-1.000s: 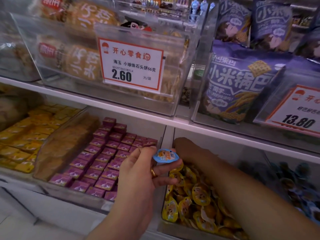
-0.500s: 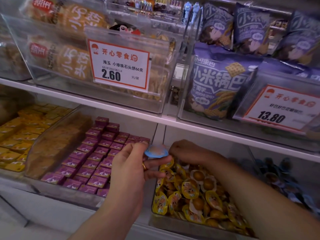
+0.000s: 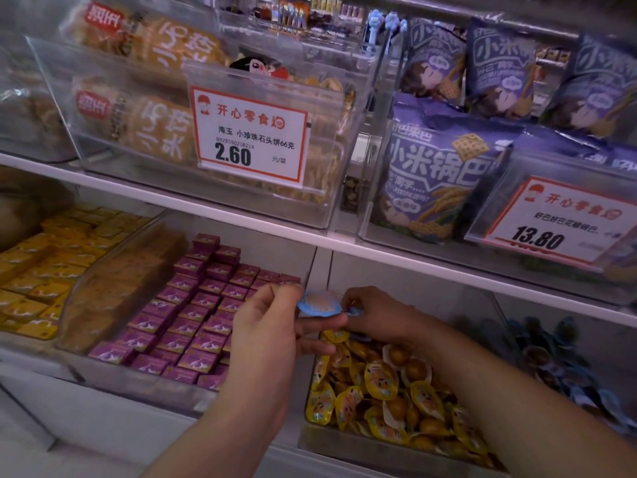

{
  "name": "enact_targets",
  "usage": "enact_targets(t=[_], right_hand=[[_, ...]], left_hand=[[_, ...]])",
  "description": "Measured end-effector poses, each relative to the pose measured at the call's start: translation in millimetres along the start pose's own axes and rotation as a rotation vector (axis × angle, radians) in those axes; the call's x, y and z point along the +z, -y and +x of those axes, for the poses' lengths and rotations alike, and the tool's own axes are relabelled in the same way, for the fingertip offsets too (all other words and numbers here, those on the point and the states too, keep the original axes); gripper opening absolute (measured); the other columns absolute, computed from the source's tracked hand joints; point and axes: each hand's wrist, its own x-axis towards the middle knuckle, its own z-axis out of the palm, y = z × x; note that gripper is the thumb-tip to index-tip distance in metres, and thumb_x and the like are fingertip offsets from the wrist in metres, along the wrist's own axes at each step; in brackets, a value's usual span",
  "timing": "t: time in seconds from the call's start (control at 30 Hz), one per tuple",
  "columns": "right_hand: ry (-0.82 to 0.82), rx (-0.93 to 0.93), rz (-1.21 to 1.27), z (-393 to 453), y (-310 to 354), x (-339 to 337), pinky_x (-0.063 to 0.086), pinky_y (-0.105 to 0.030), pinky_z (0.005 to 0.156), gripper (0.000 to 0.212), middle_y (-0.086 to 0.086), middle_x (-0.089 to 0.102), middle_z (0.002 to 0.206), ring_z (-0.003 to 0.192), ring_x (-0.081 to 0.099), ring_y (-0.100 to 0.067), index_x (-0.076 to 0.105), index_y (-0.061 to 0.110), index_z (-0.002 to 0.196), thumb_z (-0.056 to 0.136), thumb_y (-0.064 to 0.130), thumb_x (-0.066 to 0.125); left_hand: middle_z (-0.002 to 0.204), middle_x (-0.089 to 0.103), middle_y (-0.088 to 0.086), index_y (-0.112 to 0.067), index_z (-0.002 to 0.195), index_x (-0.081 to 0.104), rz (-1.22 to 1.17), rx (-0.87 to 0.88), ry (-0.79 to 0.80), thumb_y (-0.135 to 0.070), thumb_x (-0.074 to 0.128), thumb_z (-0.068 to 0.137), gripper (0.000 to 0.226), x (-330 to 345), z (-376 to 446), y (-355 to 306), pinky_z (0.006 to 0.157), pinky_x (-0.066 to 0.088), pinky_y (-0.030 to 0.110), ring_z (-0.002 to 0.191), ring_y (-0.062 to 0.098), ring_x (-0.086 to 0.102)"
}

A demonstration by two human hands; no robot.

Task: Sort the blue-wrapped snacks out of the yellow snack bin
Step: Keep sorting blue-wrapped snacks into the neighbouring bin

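Left hand: the left hand (image 3: pixel 265 326) pinches a blue-wrapped snack (image 3: pixel 319 304) between thumb and fingertips, holding it just above the near-left corner of the yellow snack bin (image 3: pixel 344 439).
Right hand: the right hand (image 3: pixel 374 313) reaches in from the right, fingers curled at the far end of the bin, right beside the held snack; a sliver of blue shows at its fingertips, possibly a second blue piece (image 3: pixel 355 310), though I cannot tell for sure from here.
Held snack: a small round cup with a blue rim and pale top, clear of the pile and touching only fingers.
Yellow snack bin: a clear tub on the lower shelf, heaped with yellow-wrapped cups (image 3: pixel 379 381); no other blue wrapper stands out on the visible surface, but the forearm covers the right side.
Neighbour to the right: a bin of blue-wrapped cups (image 3: pixel 558 353), the likely home for the strays.
Neighbour to the left: rows of purple boxes (image 3: pixel 193 305).
Progress: at least one stray is out of the pile but not yet dropped anywhere; my guess is it still has to cross to the blue bin, and the layers underneath remain unchecked.
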Motion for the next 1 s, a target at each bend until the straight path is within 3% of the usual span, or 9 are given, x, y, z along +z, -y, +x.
enact_targets(t=[0.17,0.27,0.37,0.43,0.5,0.6,0.77,0.93,1.0], right_hand=[[-0.365,0.116,0.525,-39.7,-3.2,-22.0,0.046,-0.01,0.051,0.008,0.004,0.073,0.082,0.071,0.067,-0.006,0.075,0.019,0.091,0.086,0.025,0.075],[-0.296,0.195,1.018,-81.9,-1.4,-34.4,0.035,-0.02,0.036,0.018,-0.003,0.059,0.058,0.039,0.048,-0.012,0.073,0.004,0.1,0.092,0.018,0.067],[-0.309,0.287,1.265,-122.1,-0.6,-31.9,0.04,-0.028,0.052,0.019,-0.02,0.057,0.073,0.049,0.054,-0.021,0.076,0.004,0.098,0.092,0.019,0.065],[-0.337,0.347,1.391,-144.1,-1.0,-25.4,0.047,-0.03,0.054,0.02,-0.02,0.07,0.082,0.058,0.066,-0.021,0.075,0.004,0.101,0.091,0.019,0.064],[-0.318,0.375,1.534,-164.2,-1.4,-21.6,0.047,-0.024,0.041,0.02,-0.01,0.073,0.076,0.056,0.068,-0.014,0.079,0.008,0.091,0.089,0.02,0.063],[-0.15,0.226,1.754,-185.4,-0.3,-23.3,0.044,-0.024,0.037,0.03,-0.009,0.072,0.078,0.057,0.066,-0.014,0.08,0.009,0.086,0.089,0.03,0.06],[-0.403,0.144,1.52,-198.5,-25.5,-26.8,0.035,-0.021,0.036,0.023,-0.01,0.066,0.078,0.057,0.055,-0.012,0.077,0.011,0.092,0.074,0.026,0.075],[-0.668,0.126,1.366,-209.4,-87.7,-51.8,0.033,-0.02,0.032,0.013,-0.016,0.069,0.081,0.06,0.065,-0.018,0.074,0.008,0.091,0.079,0.009,0.072],[-0.759,0.185,1.351,-208.4,-120.1,-66.5,0.048,-0.025,0.041,0.018,-0.015,0.072,0.086,0.073,0.073,-0.024,0.072,0.004,0.099,0.088,0.0,0.058]], left_hand=[[0.079,0.074,0.019,0.0,0.084,0.054,0.101,0.093,0.013,-0.013,0.054,0.099,0.02,11.2,-6.2,4.5,0.042,0.054,0.027,0.07,0.035,0.074],[0.075,0.073,0.011,-0.015,0.069,0.056,0.243,0.191,0.042,-0.017,0.059,0.097,0.028,24.7,-13.7,17.6,0.055,0.06,0.039,0.068,0.03,0.074],[0.069,0.066,0.01,-0.019,0.072,0.056,0.482,0.314,0.087,-0.034,0.062,0.094,0.027,40.5,-23.2,35.9,0.068,0.059,0.051,0.068,0.029,0.068],[0.066,0.063,0.001,-0.024,0.075,0.057,0.568,0.404,0.109,-0.037,0.06,0.094,0.023,50.6,-27.3,49.5,0.064,0.055,0.036,0.061,0.012,0.061],[0.068,0.065,-0.01,-0.03,0.077,0.056,0.627,0.459,0.16,-0.04,0.058,0.094,0.021,61.4,-32.9,62.5,0.058,0.046,0.016,0.059,-0.003,0.057],[0.089,0.066,-0.015,-0.03,0.08,0.056,0.819,0.563,0.308,-0.052,0.052,0.094,0.026,72.8,-40.2,82.1,0.073,0.047,0.017,0.085,-0.001,0.063],[0.134,0.055,-0.014,-0.026,0.093,0.064,0.9,0.687,0.563,-0.041,0.052,0.095,0.019,87.8,-41.6,101.6,0.103,0.037,0.015,0.128,0.001,0.051],[0.133,0.053,-0.022,-0.034,0.112,0.062,1.059,0.69,0.682,-0.042,0.048,0.098,0.021,88.0,-35.4,105.5,0.102,0.031,0.007,0.126,-0.008,0.046],[0.124,0.057,-0.025,-0.035,0.111,0.062,1.117,0.665,0.654,-0.043,0.047,0.096,0.023,87.4,-27.3,105.1,0.099,0.036,0.01,0.118,-0.008,0.051]])
